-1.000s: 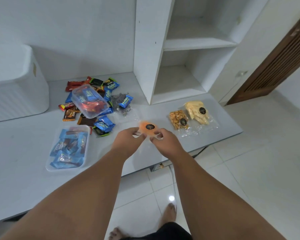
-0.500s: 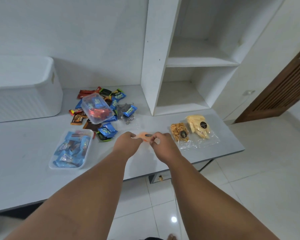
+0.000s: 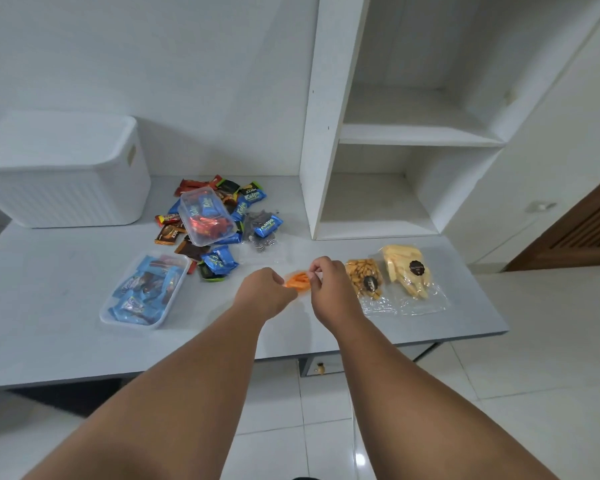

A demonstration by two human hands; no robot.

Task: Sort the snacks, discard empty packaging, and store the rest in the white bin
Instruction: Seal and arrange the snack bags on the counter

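Note:
A small clear bag of orange snacks [image 3: 298, 281] hangs just above the grey desk [image 3: 49, 306], pinched between my left hand [image 3: 264, 295] and my right hand [image 3: 329, 289]. The white bin [image 3: 63, 188] stands at the back left. A heap of blue, red and brown wrapped snacks [image 3: 219, 233] lies behind my hands, with a clear tub [image 3: 205, 216] on top. A second clear tub [image 3: 146, 289] holding blue packets sits to my left. Right of my hands lie a bag of brown nuts [image 3: 364, 277] and a bag of yellow chips [image 3: 407, 270].
A white shelf unit [image 3: 326, 133] with open compartments rises from the desk's back right. The desk's front edge runs under my forearms, with white floor tiles [image 3: 499, 393] below and a brown slatted door [image 3: 582, 223] at far right.
The view tilted up, hiding my feet. Both hands moved further over the desk with the orange snack bag, and the bag turned so its black label no longer faces me.

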